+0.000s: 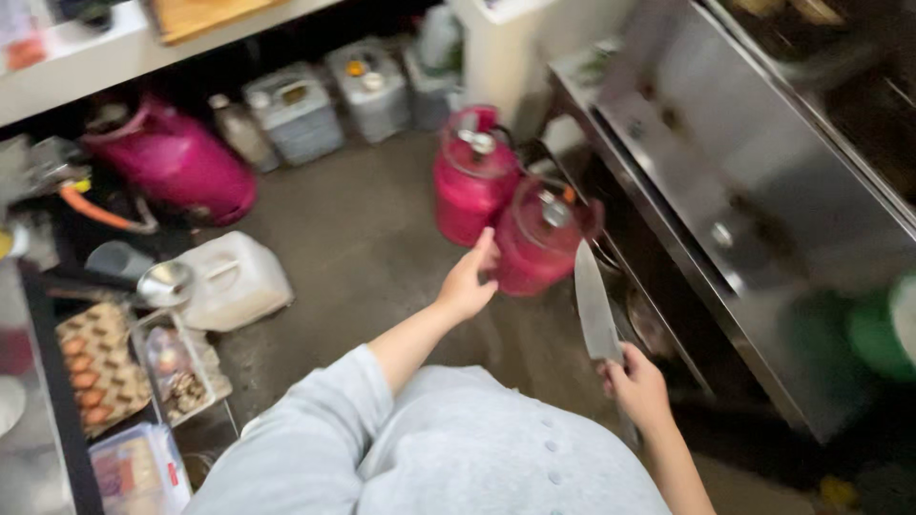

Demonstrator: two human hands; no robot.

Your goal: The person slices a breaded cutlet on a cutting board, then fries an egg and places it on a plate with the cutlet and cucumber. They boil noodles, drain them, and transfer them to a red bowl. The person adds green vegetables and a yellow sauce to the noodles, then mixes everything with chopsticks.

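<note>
Grey sleeve [315, 448] at 6 o'clock | right hand [637, 386] fisted on kitchen knife [595, 303] handle, blade up toward 12 | left hand [468, 283] spread, empty, beside pink gas cylinder [539, 238] on floor [353, 238] | knife likely stiff, light, sharp: grip handle only

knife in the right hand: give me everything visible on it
The knife is a kitchen knife with a broad, pale metal blade, bare and looking clean. The right hand grips its handle, which the fingers hide. The blade points up and away from the body, held in the air above the dark floor, beside a red gas cylinder, touching nothing else.
</note>
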